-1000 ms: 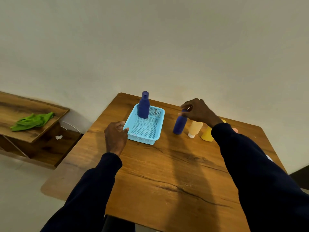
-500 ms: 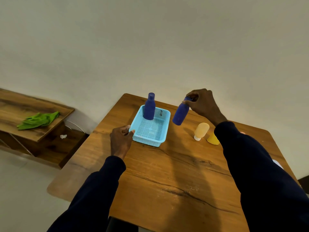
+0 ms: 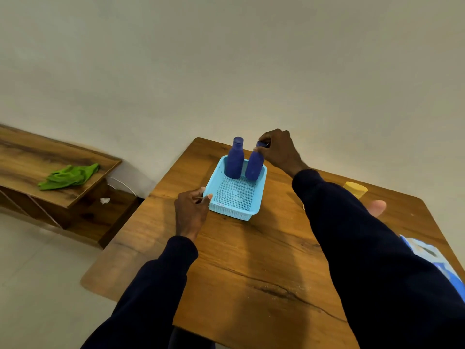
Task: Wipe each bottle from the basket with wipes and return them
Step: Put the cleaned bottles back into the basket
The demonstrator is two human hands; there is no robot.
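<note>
the fingertips (image 3: 264,144) of the right hand (image 3: 279,151) are curled in a pinch round the cap of a dark blue plastic bottle with a narrow neck (image 3: 254,165), and they have not let go. half a second ago this bottle hung tilted in the air to the right of the light blue perforated plastic basket (image 3: 262,190). a second ago it stood on the brown wooden table (image 3: 251,260). now its base is down inside the basket at the far right corner, leaning a little. it is just beside the second dark blue bottle (image 3: 234,159), which stands upright at the far left as before. whether the two touch i cannot tell.

the left hand (image 3: 191,210) lay beside the basket a second ago. now its thumb sits over the near left corner of the rim with the index finger curled beneath, which looks like a light pinch to steady it.

so two bottles look returned, and i judge only the release is left of this step. a yellow plastic bottle (image 3: 356,189) and a peach-coloured rounded thing (image 3: 376,207), both partly hidden by the right sleeve, sit well apart from the basket. the blue and white wipes pack (image 3: 432,255) lies at the table's right edge. off left, a green cloth (image 3: 70,175) rests on a low wooden shelf (image 3: 37,152).
</note>
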